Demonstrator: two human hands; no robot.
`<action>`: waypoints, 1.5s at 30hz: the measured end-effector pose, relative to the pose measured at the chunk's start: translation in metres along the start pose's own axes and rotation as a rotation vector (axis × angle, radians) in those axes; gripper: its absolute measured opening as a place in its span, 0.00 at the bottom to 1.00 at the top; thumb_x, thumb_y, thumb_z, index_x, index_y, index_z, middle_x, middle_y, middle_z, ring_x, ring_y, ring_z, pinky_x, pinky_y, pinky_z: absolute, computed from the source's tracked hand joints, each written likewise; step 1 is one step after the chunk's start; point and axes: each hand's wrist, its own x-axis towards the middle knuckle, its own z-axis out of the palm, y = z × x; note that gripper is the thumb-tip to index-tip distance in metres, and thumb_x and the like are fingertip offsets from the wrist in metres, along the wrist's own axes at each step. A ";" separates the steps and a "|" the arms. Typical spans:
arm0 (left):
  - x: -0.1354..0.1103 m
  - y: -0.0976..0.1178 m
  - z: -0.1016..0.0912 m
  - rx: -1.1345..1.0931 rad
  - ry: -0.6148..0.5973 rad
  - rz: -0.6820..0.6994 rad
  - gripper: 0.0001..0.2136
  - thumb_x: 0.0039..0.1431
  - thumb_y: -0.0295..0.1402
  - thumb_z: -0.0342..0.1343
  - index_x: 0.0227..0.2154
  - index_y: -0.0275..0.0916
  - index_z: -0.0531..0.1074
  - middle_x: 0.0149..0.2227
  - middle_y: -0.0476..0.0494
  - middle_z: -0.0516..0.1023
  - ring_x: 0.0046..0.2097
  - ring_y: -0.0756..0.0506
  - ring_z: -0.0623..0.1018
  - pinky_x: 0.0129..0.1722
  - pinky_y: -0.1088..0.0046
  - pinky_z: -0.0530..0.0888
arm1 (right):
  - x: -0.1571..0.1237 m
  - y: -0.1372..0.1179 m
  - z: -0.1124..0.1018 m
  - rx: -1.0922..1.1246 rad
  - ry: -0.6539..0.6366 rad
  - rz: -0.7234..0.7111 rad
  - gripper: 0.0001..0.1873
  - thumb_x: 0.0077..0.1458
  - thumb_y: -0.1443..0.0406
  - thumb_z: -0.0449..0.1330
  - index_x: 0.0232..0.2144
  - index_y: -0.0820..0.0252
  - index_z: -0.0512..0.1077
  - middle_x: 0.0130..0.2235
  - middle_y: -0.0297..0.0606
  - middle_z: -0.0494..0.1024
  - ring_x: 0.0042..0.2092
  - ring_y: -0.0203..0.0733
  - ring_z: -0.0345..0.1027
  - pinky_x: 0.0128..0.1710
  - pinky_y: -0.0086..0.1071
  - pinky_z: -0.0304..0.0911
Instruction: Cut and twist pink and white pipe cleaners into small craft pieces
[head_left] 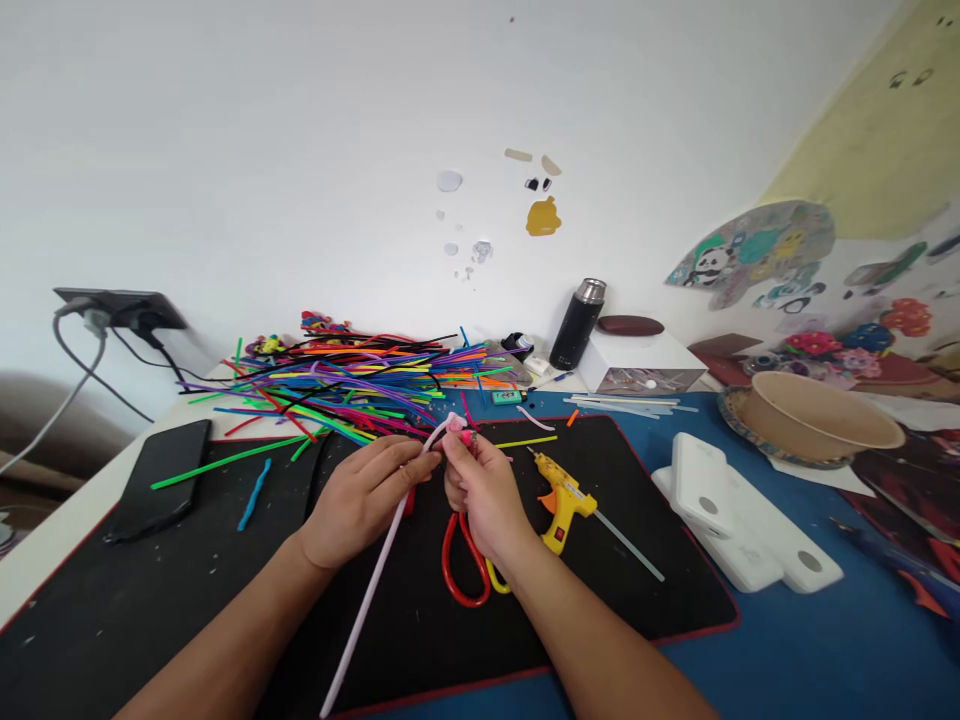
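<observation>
A pale pink pipe cleaner (365, 610) runs through the fingers of my left hand (364, 500), its long tail slanting down toward the front edge. At its upper end the pipe cleaner bends over into my right fingertips. My right hand (486, 490) is closed in a pinch on a small bright pink piece (469, 438), partly covered by the fingers, so its exact shape cannot be made out. Both hands nearly meet above a black mat (637, 600). Under my right hand lie scissors with red handles (448, 575), their blades hidden. To the right rests a yellow glue gun (561, 500) with a glue stick in it.
A heap of coloured pipe cleaners (360, 370) spreads along the wall. A black phone (161, 475) lies left; a twisted blue piece (255, 495) is beside it. Behind are a lighter (508, 397), black flask (576, 325) and white box (637, 360). White power banks (739, 515) and a bowl (821, 415) stand right.
</observation>
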 end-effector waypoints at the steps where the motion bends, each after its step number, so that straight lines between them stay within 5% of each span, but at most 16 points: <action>1: -0.001 0.000 0.001 0.001 -0.013 0.008 0.19 0.72 0.26 0.53 0.62 0.42 0.73 0.45 0.36 0.84 0.46 0.40 0.82 0.51 0.63 0.80 | 0.000 0.000 0.000 0.000 -0.002 -0.002 0.27 0.49 0.44 0.73 0.31 0.57 0.69 0.19 0.19 0.54 0.19 0.27 0.41 0.18 0.26 0.36; 12: -0.014 -0.002 0.013 -0.036 -0.090 0.010 0.19 0.70 0.24 0.52 0.60 0.44 0.74 0.51 0.37 0.83 0.52 0.39 0.82 0.54 0.61 0.78 | -0.001 -0.007 0.002 0.006 0.017 0.020 0.22 0.47 0.50 0.73 0.31 0.58 0.71 0.20 0.20 0.56 0.19 0.27 0.41 0.18 0.26 0.35; 17: -0.005 0.006 0.015 -0.232 0.190 -0.442 0.07 0.68 0.26 0.54 0.44 0.42 0.74 0.44 0.40 0.82 0.45 0.43 0.82 0.47 0.67 0.78 | -0.002 -0.010 0.000 -0.051 0.059 -0.035 0.20 0.50 0.51 0.72 0.32 0.57 0.70 0.19 0.19 0.54 0.19 0.28 0.41 0.18 0.27 0.37; 23: 0.007 0.007 0.010 -0.674 -0.057 -0.809 0.14 0.67 0.44 0.58 0.34 0.40 0.79 0.31 0.45 0.81 0.35 0.43 0.79 0.37 0.71 0.75 | -0.005 -0.008 -0.002 -0.351 0.008 -0.154 0.17 0.57 0.51 0.67 0.31 0.57 0.71 0.20 0.23 0.58 0.21 0.32 0.47 0.21 0.29 0.43; 34: 0.011 0.001 0.005 -1.048 -0.230 -0.947 0.17 0.58 0.48 0.68 0.28 0.37 0.81 0.25 0.45 0.80 0.23 0.51 0.69 0.23 0.77 0.66 | -0.008 -0.010 0.002 -0.427 -0.036 -0.214 0.15 0.61 0.52 0.64 0.30 0.56 0.71 0.22 0.28 0.68 0.25 0.36 0.58 0.25 0.30 0.51; 45: 0.007 -0.004 0.008 -1.177 -0.045 -1.064 0.17 0.56 0.48 0.70 0.27 0.37 0.79 0.24 0.44 0.81 0.21 0.51 0.73 0.22 0.77 0.67 | -0.004 -0.005 -0.002 -0.202 -0.093 -0.094 0.29 0.54 0.38 0.66 0.30 0.57 0.69 0.20 0.22 0.55 0.21 0.30 0.42 0.20 0.28 0.39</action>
